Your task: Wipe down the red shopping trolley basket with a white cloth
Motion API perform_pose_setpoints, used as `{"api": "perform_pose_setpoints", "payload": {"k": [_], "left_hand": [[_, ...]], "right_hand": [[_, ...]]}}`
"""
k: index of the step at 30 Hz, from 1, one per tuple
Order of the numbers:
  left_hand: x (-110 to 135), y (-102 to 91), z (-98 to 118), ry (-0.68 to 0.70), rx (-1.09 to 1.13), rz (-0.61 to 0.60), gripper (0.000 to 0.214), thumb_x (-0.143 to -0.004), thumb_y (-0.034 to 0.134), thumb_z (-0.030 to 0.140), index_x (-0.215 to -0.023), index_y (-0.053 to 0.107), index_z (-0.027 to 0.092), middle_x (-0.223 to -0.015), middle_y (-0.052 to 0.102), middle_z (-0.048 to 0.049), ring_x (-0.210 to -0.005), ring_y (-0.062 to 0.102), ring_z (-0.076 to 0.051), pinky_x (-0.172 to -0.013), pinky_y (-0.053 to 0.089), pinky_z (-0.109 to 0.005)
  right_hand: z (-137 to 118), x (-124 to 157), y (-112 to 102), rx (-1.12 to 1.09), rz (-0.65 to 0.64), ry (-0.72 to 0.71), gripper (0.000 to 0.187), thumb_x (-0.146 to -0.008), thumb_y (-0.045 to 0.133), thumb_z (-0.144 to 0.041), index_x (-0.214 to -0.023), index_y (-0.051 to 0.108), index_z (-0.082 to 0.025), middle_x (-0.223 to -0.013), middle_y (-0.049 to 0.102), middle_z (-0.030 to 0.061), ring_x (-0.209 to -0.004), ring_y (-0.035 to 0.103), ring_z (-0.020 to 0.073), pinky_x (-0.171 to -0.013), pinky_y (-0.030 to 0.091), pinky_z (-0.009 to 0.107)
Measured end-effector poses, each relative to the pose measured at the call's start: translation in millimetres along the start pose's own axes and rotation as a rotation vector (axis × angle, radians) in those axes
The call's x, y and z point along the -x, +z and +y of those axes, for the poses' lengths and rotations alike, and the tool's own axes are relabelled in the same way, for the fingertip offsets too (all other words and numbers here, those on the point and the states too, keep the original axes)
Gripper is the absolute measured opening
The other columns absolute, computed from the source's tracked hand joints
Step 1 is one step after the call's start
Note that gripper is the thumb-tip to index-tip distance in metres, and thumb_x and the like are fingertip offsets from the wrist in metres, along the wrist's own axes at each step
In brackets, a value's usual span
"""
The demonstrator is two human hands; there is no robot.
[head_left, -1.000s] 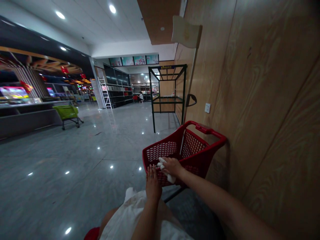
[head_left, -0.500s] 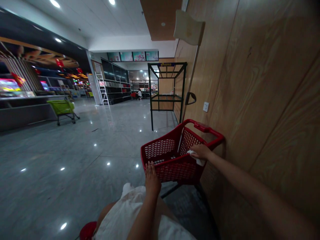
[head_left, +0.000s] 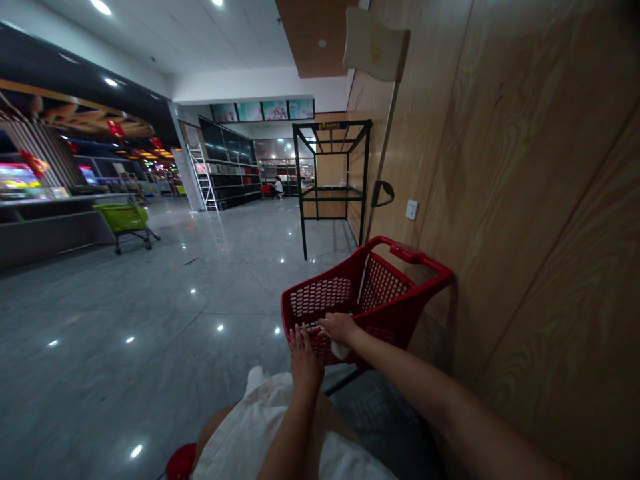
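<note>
From my remote seat in this shop aisle, I see a long dark counter (head_left: 45,227) at far left with a brightly lit display, and a lime-green plastic shopping cart (head_left: 123,219) standing on the polished grey tile floor (head_left: 125,333). Farther back stand a silver aluminium stepladder (head_left: 204,179) and tall black shelving (head_left: 233,167), below a row of 4 colourful overhead screens (head_left: 263,111); 1 distant person in white (head_left: 279,188) sits near the shelving. Closer in is a dark green metal rack frame (head_left: 333,190). At the bottom of my view, a red rounded object (head_left: 181,461) lies beside the white cloth garment (head_left: 260,427) on the wearer's lap. The left hand (head_left: 304,357) stands upright against the near rim of the red plastic-mesh shopping cart (head_left: 350,293), its fingers (head_left: 301,337) spread and pressing the mesh. The cart sits directly ahead, just beside the wall. The right hand (head_left: 340,328) reaches across from the right, fingers together and curving over the same rim, with a white cloth (head_left: 341,351) showing beneath it; I cannot tell whether it pinches the cloth. To the right rise the light wood-grain wall panels (head_left: 525,213), carrying a white wall socket (head_left: 411,210) and a black curved handle (head_left: 383,193), with a cream cloth sheet (head_left: 375,45) hanging above.
</note>
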State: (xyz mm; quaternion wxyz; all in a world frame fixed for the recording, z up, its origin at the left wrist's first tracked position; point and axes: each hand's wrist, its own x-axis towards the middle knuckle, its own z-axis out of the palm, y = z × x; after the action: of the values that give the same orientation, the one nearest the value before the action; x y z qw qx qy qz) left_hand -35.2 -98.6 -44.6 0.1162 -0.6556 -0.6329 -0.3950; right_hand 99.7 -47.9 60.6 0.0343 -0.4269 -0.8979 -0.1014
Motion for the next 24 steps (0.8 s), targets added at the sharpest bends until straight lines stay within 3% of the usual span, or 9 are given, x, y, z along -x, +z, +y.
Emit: {"api": "perform_pose_setpoints", "payload": {"k": [4,8,12,19,21,24], "left_hand": [[0,-3.1,-6,0.03,-0.011,-0.03,0.081,-0.077,0.045,0.007,-0.149,0.008,0.011,-0.153,0.023,-0.021,-0.144,0.009,-0.032,-0.111,0.031,-0.052],[-1,-9.4,-9,0.033,-0.039,-0.08,0.078,-0.079,0.042,0.006,-0.149,0.008,0.011,-0.154,0.022,-0.0199,-0.144,0.01,-0.03,-0.112,0.031,-0.05],[-2,-10.3,-9,0.014,-0.058,-0.105,0.081,-0.077,0.039,0.001,-0.149,0.007,0.013,-0.154,0.023,-0.0183,-0.144,0.013,-0.029,-0.111,0.031,-0.049],[-5,-6.7,-2,-0.016,-0.024,-0.068,0.082,-0.075,0.045,0.003,-0.149,0.011,0.011,-0.151,0.029,-0.0194,-0.144,0.014,-0.03,-0.113,0.029,-0.05],[-6,-7.5,0,-0.046,-0.023,-0.066,0.08,-0.074,0.044,0.003,-0.148,0.014,0.01,-0.151,0.029,-0.0196,-0.143,0.014,-0.031,-0.112,0.03,-0.05],[-6,-9.6,2,-0.043,-0.008,-0.087,0.079,-0.074,0.045,0.004,-0.148,0.017,0.011,-0.151,0.028,-0.0191,-0.143,0.014,-0.031,-0.112,0.03,-0.05]], "right_hand": [[-21,-12,3,-0.036,0.027,-0.011,0.031,-0.09,0.053,-0.044,-0.109,0.061,-0.021,-0.101,0.066,0.0081,-0.09,0.066,0.0229,-0.073,0.051,0.031],[-7,-8,0,-0.053,-0.023,-0.025,0.033,-0.089,0.056,-0.046,-0.106,0.063,-0.019,-0.101,0.068,0.0083,-0.093,0.066,0.0221,-0.074,0.05,0.028],[41,16,-8,-0.017,-0.082,0.023,0.033,-0.09,0.051,-0.048,-0.102,0.065,-0.021,-0.102,0.069,0.0077,-0.092,0.066,0.0212,-0.072,0.048,0.026],[158,87,-45,0.098,-0.146,0.105,0.032,-0.09,0.051,-0.047,-0.101,0.065,-0.02,-0.103,0.067,0.0091,-0.096,0.064,0.0228,-0.077,0.046,0.028],[176,100,-54,0.131,-0.132,0.115,0.033,-0.089,0.052,-0.046,-0.105,0.064,-0.019,-0.106,0.066,0.0109,-0.099,0.062,0.0237,-0.079,0.045,0.029],[178,104,-55,0.138,-0.119,0.156,0.031,-0.09,0.052,-0.043,-0.105,0.063,-0.018,-0.107,0.066,0.0116,-0.1,0.062,0.0236,-0.08,0.045,0.029]]}}
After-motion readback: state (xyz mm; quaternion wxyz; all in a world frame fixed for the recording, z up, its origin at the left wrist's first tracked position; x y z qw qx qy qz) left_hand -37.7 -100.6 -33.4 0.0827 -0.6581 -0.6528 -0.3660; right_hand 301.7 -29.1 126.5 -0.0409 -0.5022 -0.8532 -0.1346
